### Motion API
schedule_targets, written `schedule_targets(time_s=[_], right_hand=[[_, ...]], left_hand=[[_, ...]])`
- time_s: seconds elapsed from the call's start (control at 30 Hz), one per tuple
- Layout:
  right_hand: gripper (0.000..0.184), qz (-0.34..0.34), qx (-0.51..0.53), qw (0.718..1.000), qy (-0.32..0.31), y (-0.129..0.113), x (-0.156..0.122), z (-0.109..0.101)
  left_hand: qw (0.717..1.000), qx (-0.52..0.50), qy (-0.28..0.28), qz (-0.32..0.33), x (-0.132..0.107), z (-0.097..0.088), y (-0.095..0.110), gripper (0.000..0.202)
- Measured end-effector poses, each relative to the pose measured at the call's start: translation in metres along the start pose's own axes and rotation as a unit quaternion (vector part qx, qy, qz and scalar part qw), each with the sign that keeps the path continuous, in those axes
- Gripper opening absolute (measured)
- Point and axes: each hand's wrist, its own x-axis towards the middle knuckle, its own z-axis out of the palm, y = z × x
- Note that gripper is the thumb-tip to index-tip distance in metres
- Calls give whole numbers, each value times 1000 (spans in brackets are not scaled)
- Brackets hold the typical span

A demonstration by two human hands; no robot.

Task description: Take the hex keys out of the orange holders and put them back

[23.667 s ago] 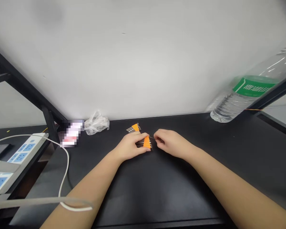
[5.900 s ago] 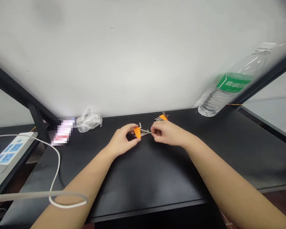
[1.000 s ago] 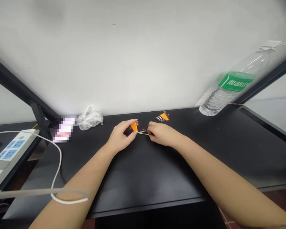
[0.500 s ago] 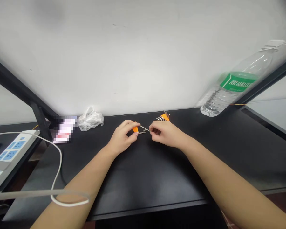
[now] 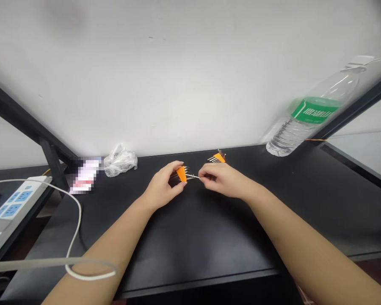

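Observation:
My left hand grips an orange hex key holder between thumb and fingers, with several metal hex keys sticking out of it. My right hand pinches the end of a thin metal hex key. The key's other end meets the holder's right side; whether it sits inside a slot I cannot tell. Behind my right hand, a second orange hex key set lies on the black table with several keys in it.
A crumpled clear plastic bag lies near the wall. To the right stands a large water bottle with a green label. A white power strip and a white cable are at left, the cable passing in front of my left forearm.
My left hand has turned the orange holder so more of its face shows. The hex key in my right hand now lies flatter, its left end lower against the holder.

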Motion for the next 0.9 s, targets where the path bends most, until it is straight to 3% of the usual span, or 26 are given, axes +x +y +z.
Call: schedule_targets(time_s=[0.13,0.27,0.57,0.77,0.9], right_hand=[[13,-8,-2,1000,1,0,0,-6],[17,-6,4,1000,-2,-1,3,5],[5,-1,0,997,72,3,6,23],[16,-12,-51,997,56,5,9,30],[15,-31,-108,994,-13,8,9,32]], left_hand=[[999,23,-33,4,-1,0,2,63],[997,42,-59,9,-3,5,6,65],[998,59,-20,11,-2,5,2,62],[998,63,-23,12,-3,5,1,62],[999,50,-9,-5,-2,3,-1,62]])
